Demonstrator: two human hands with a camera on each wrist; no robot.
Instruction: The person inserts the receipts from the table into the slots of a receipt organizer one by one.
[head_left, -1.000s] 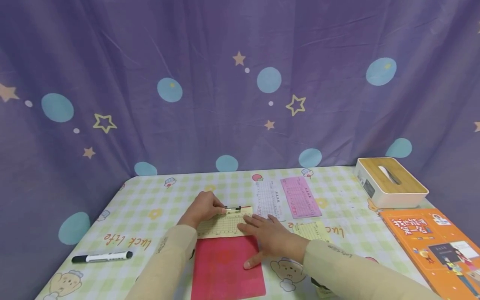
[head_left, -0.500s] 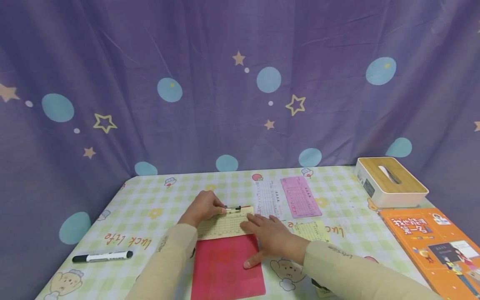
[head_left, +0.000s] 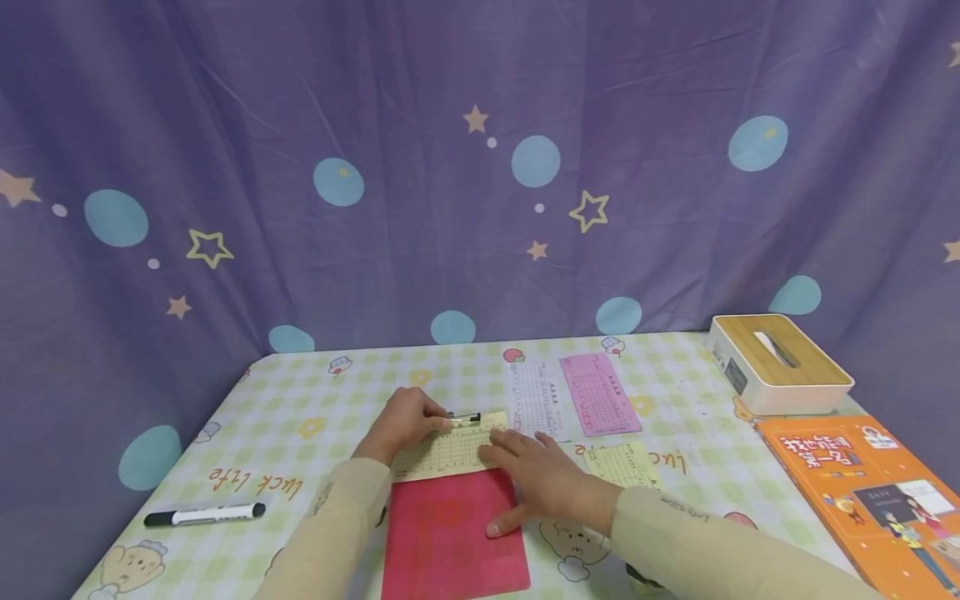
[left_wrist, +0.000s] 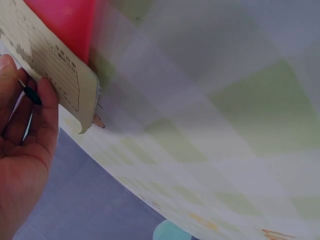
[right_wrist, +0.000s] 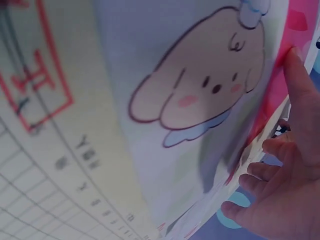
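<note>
Left hand (head_left: 403,425) is pinching a black-tipped clip (head_left: 468,418) at the far edge of a yellow slip (head_left: 444,455); right hand (head_left: 546,485), fingers spread, is touching slip and red sheet (head_left: 452,537).

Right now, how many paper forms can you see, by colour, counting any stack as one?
Yellow: 2, the left form and the right form, partly hidden
White form: 1
Pink form: 1
Total: 4
</note>
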